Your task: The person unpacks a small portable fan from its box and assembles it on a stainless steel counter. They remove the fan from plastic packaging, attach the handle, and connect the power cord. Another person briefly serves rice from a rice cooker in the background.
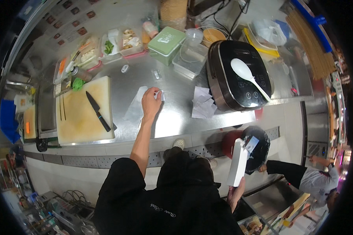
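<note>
My left hand (151,102) reaches over the steel counter (172,121), its fingers curled at a thin translucent white sheet (136,105) that lies partly under it; whether it is paper or plastic I cannot tell. A small white piece shows at the fingertips. Off to my right, past the counter's edge, my right hand (236,192) grips the lower end of a long white box (238,162), held upright. Several white paper slips (203,103) lie beside a black rice cooker (239,74), which has a white rice paddle (245,72) on its lid.
At left, a cutting board (82,121) carries a black knife (96,107) and chopsticks. Ingredient containers (115,45) and a green box (166,43) stand along the back. A black-lined bin (259,150) sits on the floor at right. Another person (317,178) is nearby.
</note>
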